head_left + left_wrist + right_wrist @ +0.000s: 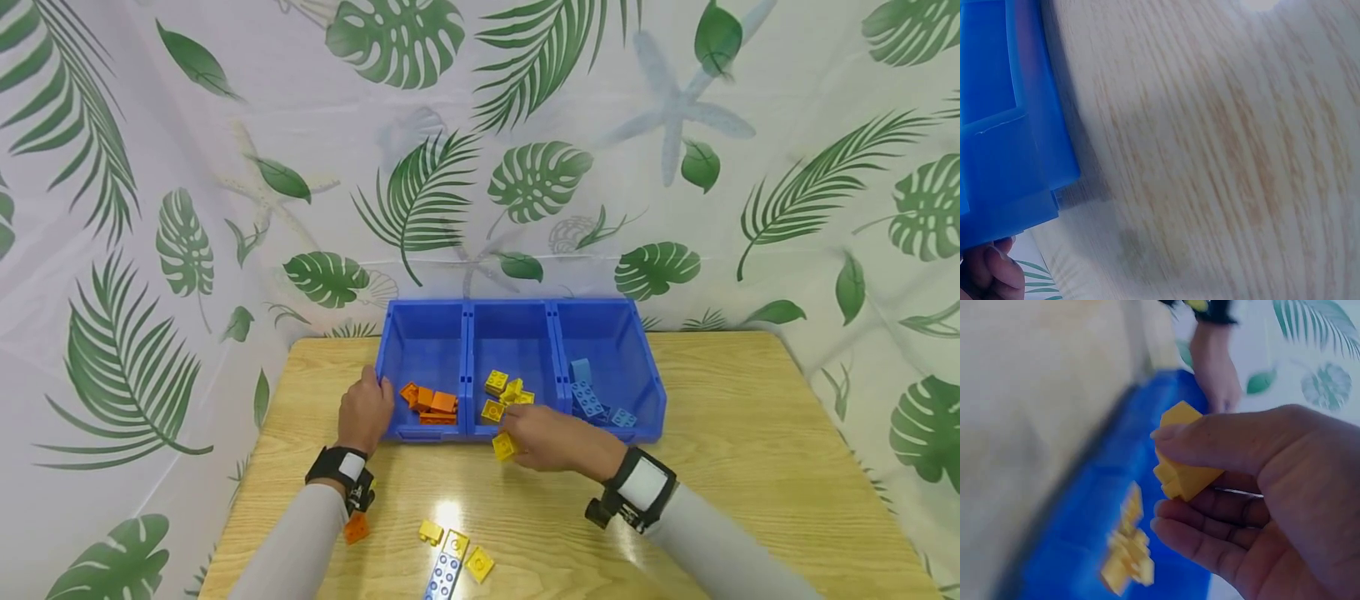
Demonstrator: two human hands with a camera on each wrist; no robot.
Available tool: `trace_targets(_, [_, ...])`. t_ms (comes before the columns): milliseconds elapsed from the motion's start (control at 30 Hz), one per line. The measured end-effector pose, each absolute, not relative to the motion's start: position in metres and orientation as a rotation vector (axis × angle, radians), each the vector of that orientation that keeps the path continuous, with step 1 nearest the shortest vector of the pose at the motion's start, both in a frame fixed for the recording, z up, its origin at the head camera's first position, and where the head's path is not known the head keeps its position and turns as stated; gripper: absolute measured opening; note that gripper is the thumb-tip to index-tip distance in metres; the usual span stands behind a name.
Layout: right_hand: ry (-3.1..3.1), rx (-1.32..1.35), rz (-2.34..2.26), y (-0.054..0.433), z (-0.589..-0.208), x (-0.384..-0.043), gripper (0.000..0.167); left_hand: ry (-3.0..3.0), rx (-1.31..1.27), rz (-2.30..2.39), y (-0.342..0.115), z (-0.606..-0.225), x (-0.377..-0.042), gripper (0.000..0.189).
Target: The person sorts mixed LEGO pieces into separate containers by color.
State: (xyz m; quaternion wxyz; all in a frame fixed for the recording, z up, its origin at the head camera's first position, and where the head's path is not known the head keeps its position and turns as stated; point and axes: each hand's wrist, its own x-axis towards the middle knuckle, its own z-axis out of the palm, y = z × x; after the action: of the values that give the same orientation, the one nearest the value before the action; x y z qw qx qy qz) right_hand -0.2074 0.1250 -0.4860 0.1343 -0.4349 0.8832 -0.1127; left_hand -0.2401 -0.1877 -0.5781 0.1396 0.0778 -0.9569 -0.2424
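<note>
My right hand (542, 437) pinches a yellow toy brick (504, 447) between thumb and fingers, at the front edge of the middle compartment. In the right wrist view the same yellow brick (1185, 459) shows its studs to the left. My left hand (365, 411) grips the left side wall of the blue bin (420, 434), with curled fingers (1004, 269) at its edge in the left wrist view. The bin has three compartments. Orange bricks (435, 402) lie in the left one, yellow bricks (495, 382) in the middle, blue bricks (588, 398) in the right.
On the wooden table (735, 467), near the front, lie a yellow brick (431, 532), a square yellow brick (479, 564) and a light blue brick (442, 577) touching another yellow one (455, 544). An orange brick (356, 527) sits beside my left forearm. A leaf-print cloth (525, 275) hangs behind.
</note>
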Motion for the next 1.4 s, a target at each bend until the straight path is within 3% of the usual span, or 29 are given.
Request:
trace_targets(300, [2.715,-1.182,-0.253,0.12,-0.469,-0.263,0.029,-2.797,0.24,-0.713,-0.189,-0.58,-0.239,0.026])
trace_targets(600, [2.781,-1.074,-0.213,0.104,-0.482,-0.299,0.031,-2.789,0.236,-0.702,-0.189,-0.58,-0.24,0.026])
trace_targets(933, [2.76,-0.922,-0.255,0.099,-0.508,-0.317,0.027,-2.795,0.239,-0.7,-0.187,-0.578,-0.241,0.026])
trace_targets(1200, [2.695,-0.79,-0.308,0.098,-0.527,-0.322,0.007,-2.784,0.227,-0.705,-0.187,-0.576,-0.241,0.026])
trace_targets(1400, [2.667,-0.783,-0.307,0.096,-0.528,-0.32,0.012,-2.776,0.223,-0.7,-0.188,-0.577,-0.241,0.025])
